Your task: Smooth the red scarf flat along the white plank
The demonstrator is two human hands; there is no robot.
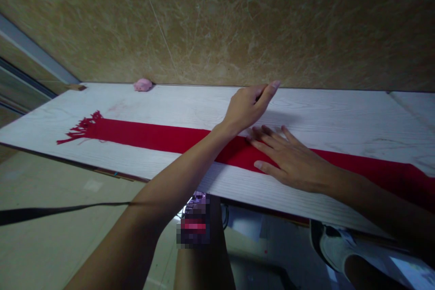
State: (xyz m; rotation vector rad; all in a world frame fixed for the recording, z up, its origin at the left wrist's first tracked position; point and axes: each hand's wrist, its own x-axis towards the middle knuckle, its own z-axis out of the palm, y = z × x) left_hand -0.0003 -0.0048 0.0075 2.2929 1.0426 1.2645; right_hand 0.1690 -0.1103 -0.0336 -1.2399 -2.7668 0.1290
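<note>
A long red scarf (146, 136) lies folded in a narrow strip along the white wood-grain table (190, 99), its fringe (86, 127) at the left end. My right hand (288, 158) rests flat on the scarf, palm down and fingers spread, so it is open. Above the scarf and toward the wall, my left hand (246, 106) is raised with its fingers curled in and its thumb sticking out. Nothing shows in it, and it looks closed. My left forearm crosses over part of the scarf and hides it. The scarf's right end runs behind my right arm.
A small pink pig-like figure (143, 84) sits at the table's back edge, against the marbled wall (217, 22). A small brown piece (76, 87) lies at the back left corner. A black strap (64, 210) stretches in from the left. Below the table is a tiled floor (88, 190).
</note>
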